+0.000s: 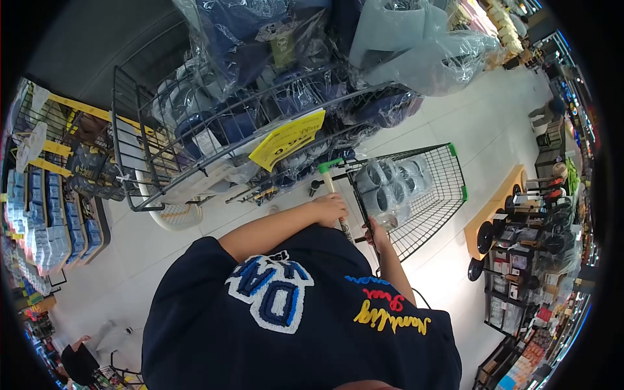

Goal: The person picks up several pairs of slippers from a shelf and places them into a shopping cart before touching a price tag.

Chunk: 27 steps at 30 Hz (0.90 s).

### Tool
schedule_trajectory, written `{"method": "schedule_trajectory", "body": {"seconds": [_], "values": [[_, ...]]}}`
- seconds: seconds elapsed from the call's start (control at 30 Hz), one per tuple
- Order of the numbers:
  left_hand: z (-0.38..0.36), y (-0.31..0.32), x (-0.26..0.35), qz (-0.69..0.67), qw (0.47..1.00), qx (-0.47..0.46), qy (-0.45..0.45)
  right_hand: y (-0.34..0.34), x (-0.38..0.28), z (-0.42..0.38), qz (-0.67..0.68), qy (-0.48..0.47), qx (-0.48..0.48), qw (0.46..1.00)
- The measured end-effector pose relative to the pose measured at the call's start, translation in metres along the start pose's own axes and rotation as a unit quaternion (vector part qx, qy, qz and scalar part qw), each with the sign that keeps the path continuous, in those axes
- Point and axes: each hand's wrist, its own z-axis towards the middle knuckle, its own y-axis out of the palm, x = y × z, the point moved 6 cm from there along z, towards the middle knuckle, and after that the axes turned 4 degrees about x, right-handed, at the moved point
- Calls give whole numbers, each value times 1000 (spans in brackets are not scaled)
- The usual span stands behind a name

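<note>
My left hand [330, 209] is wrapped around the cream handle [344, 227] of a shopping cart, just below its green end cap. Over the black near edge of the cart's wire basket [424, 237], my right hand [376, 233] curls its fingers, partly hidden by the edge. Close by these fingers, inside the basket, lies a plastic-wrapped pack of grey and white cup-like items [392, 186]. The rest of the basket shows bare wire mesh with green corners.
A wire bin [140, 166] piled with bagged blue and grey cushions [403, 45] stands ahead-left, bearing a yellow price sign [286, 140]. Shelves of goods [510, 273] line the right. Blue packs [42, 214] fill a left rack. Another person [79, 361] is at lower left.
</note>
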Motion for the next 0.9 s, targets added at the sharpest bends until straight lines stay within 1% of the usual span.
{"method": "schedule_trajectory", "body": {"seconds": [0.07,0.17,0.27,0.37,0.47,0.5,0.53,0.57,0.67,0.77,0.87,0.9], "values": [[-1,3,-2,4,999,34,14,0,1,6,17,-16,-4,1000],[-2,-5,2,-2,1000,3,12,0,0,5,27,-18,-11,999],[-3,-2,-1,-14,999,27,21,-2,-1,4,22,-3,-8,1000],[-7,-14,8,-4,999,-28,14,-2,-1,5,17,-1,0,1000],[-21,11,-3,-148,988,35,11,-5,-3,5,13,0,-1,1000],[-27,9,-1,-252,967,-38,-22,-4,-4,6,12,2,-4,1000],[-38,-8,11,-353,927,-112,-55,-5,-4,7,8,3,-9,1000],[-50,-21,23,-447,871,-183,-87,-6,-4,9,4,4,-13,1000],[-78,-53,37,-544,829,-130,-31,-7,-7,10,-17,12,-19,1000],[-91,-82,57,-585,804,-102,-23,-7,-9,14,-41,21,-32,998],[-99,-110,75,-507,860,-44,46,-7,-8,22,-57,33,-55,996],[-101,-122,83,-489,869,-42,60,-7,-9,22,-68,40,-67,995]]}}
